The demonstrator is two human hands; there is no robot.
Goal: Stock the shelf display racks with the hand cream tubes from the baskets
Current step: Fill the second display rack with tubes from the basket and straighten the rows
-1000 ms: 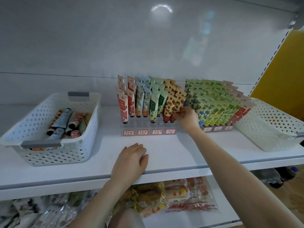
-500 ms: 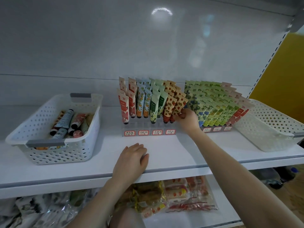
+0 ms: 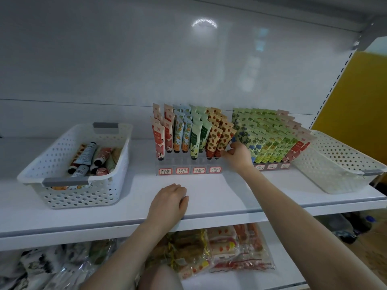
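Strawberry tube (image 3: 224, 139) stands tilted in the front slot of the clear left rack (image 3: 188, 164), rightmost lane; right hand (image 3: 238, 153) curled at its cap end, apparently pinching it, fingertips partly hidden; left hand (image 3: 167, 203) flat, fingers relaxed, on the white shelf (image 3: 230, 191) near its front edge; right rack (image 3: 270, 166) packed, just beside; loose tubes (image 3: 88, 151) lie in the left basket (image 3: 83, 193); right basket (image 3: 339, 164) at far right.
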